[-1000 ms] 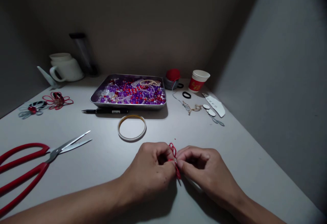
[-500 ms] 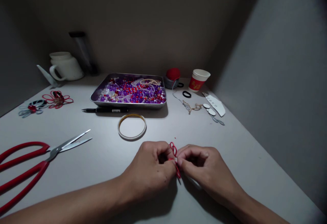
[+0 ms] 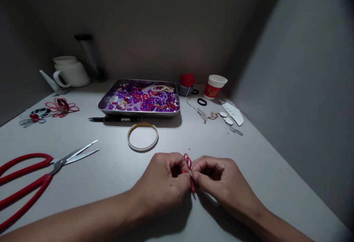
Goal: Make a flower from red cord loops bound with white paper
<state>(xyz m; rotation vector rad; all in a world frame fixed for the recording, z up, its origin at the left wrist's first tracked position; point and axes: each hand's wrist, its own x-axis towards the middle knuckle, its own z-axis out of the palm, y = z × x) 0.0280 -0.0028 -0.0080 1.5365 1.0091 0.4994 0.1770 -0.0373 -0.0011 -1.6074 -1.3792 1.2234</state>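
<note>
Both hands' grip pinches red cord [image 3: 189, 168], seemingly knotted, mid-table.

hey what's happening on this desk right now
A person is working a small piece of looped red cord, pinched between the left hand and the right hand just above the white table. Beyond the hands lie a tape ring, a black pen and a metal tray of purple and red beads. Red-handled scissors lie open at the left.
</note>
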